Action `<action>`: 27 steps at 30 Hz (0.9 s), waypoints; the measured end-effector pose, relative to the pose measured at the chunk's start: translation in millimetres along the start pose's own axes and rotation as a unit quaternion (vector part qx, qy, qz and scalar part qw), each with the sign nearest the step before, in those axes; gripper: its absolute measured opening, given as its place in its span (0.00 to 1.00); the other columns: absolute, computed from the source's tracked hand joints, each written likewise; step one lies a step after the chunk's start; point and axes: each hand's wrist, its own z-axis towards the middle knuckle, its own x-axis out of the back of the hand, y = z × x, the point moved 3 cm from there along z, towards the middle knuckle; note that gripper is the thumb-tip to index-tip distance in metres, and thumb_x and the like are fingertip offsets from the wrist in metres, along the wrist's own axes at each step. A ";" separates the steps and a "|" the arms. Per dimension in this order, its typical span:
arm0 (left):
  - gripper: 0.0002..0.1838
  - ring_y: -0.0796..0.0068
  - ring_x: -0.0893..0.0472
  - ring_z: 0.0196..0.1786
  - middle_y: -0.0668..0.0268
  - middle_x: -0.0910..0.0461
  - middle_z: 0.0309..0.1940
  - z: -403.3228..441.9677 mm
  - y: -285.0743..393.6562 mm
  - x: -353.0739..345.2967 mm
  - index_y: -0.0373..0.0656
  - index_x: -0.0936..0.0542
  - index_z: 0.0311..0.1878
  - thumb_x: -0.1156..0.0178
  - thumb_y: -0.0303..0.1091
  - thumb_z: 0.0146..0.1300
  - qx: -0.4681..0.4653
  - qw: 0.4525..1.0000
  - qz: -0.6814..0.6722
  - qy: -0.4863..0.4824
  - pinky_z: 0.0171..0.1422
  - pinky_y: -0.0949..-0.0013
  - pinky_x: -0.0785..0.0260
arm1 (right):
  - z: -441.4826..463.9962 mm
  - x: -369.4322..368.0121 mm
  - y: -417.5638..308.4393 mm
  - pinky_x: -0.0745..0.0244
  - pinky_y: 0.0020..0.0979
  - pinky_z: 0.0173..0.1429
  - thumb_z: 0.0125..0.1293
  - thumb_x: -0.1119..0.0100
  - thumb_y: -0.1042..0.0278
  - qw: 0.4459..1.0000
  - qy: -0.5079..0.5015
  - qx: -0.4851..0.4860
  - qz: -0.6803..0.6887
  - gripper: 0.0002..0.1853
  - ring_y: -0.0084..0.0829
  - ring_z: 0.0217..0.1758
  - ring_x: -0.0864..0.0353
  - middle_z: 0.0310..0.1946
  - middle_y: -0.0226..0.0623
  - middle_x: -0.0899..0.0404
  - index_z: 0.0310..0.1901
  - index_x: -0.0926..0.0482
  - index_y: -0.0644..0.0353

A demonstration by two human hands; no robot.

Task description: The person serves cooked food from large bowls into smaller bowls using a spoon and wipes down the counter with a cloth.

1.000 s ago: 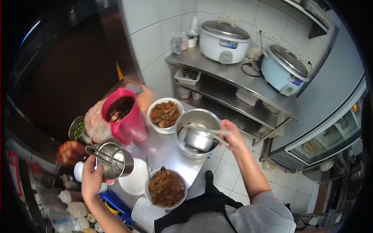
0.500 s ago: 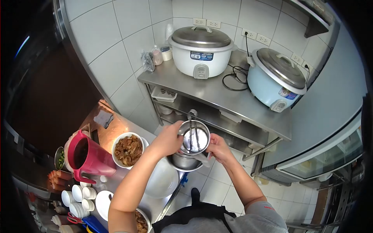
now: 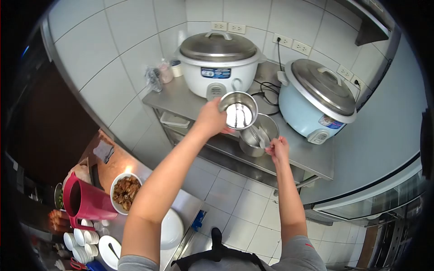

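My left hand [image 3: 212,118] grips a stainless steel cup [image 3: 238,111] by its left side, tilted so that its shiny inside shows. A metal loop [image 3: 237,84] stands out above the cup's rim; whatever it belongs to is partly hidden. Just below and to the right is a metal pot [image 3: 253,149] with pale utensils [image 3: 259,136] inside, at the front edge of the steel table. My right hand [image 3: 277,149] is closed at the pot's right side, its fingertips pinched at the rim; the exact hold is partly hidden.
A white rice cooker [image 3: 218,67] and a light blue one [image 3: 312,104] stand on the steel table [image 3: 174,100], with a black cord between them. On the left counter are a bowl of meat [image 3: 126,192], a red pitcher [image 3: 90,198], stacked white cups [image 3: 83,244] and white plates [image 3: 171,229].
Both hands have moved forward, toward the steel table, with the cup and pot. The pot, earlier under the cup by the counter, is now at the table's front edge. The view has shifted right.
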 end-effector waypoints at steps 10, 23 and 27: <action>0.24 0.53 0.15 0.31 0.43 0.22 0.39 12.2 6.3 -8.9 0.33 0.41 0.65 0.58 0.20 0.65 0.153 0.984 -0.081 -0.044 0.33 0.63 0.17 | 16.4 -27.0 -43.1 0.25 0.44 0.40 0.52 0.31 0.67 0.635 0.108 0.445 -0.622 0.37 0.44 0.41 0.21 0.45 0.44 0.28 0.62 0.41 0.51; 0.25 0.53 0.15 0.31 0.41 0.23 0.41 49.3 16.2 -25.9 0.33 0.44 0.67 0.60 0.20 0.66 0.137 0.984 -0.089 -0.064 0.33 0.63 0.17 | 122.4 -32.2 -73.6 0.23 0.33 0.39 0.55 0.40 0.69 0.870 -0.078 0.359 -0.328 0.09 0.34 0.36 0.20 0.32 0.41 0.21 0.36 0.22 0.64; 0.25 0.55 0.15 0.31 0.41 0.24 0.42 68.8 20.6 -36.9 0.31 0.47 0.68 0.59 0.22 0.67 0.115 0.986 -0.111 -0.043 0.33 0.64 0.17 | 108.1 -28.4 -108.9 0.25 0.25 0.30 0.60 0.46 0.71 0.961 -0.046 0.263 -0.077 0.07 0.24 0.33 0.21 0.32 0.36 0.21 0.36 0.22 0.65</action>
